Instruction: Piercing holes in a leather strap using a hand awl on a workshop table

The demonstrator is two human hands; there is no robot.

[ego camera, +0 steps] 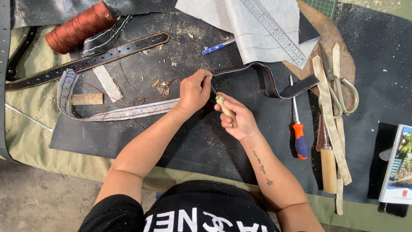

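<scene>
The right hand is closed around a wooden-handled awl, its metal tip pointing up toward the left hand. That hand's fingertips pinch the end of a dark leather strap, which trails off beyond the grip toward a screwdriver.
</scene>
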